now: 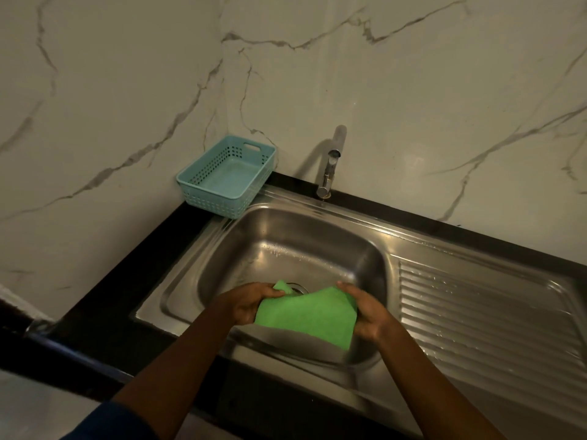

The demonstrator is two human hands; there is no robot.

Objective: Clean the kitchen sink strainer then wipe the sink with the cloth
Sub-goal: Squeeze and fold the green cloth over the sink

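Sink (286,236), stainless and beaded with water, sits in the dark counter (104,312); the step in hand looks like the wiping stage, not yet begun. The green cloth (308,315) is held stretched above the basin's near side, clean-looking and softly creased. The left hand (246,304) pinches its left corner, and the right hand (365,315) curls round its right edge. Next, the cloth likely needs lowering and pressing flat to the steel. The strainer (297,287) shows just behind the cloth, mostly hidden.

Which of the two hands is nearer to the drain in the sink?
The left hand: it pinches a corner of the green cloth right beside the drain; the right hand grips the opposite edge, farther away.
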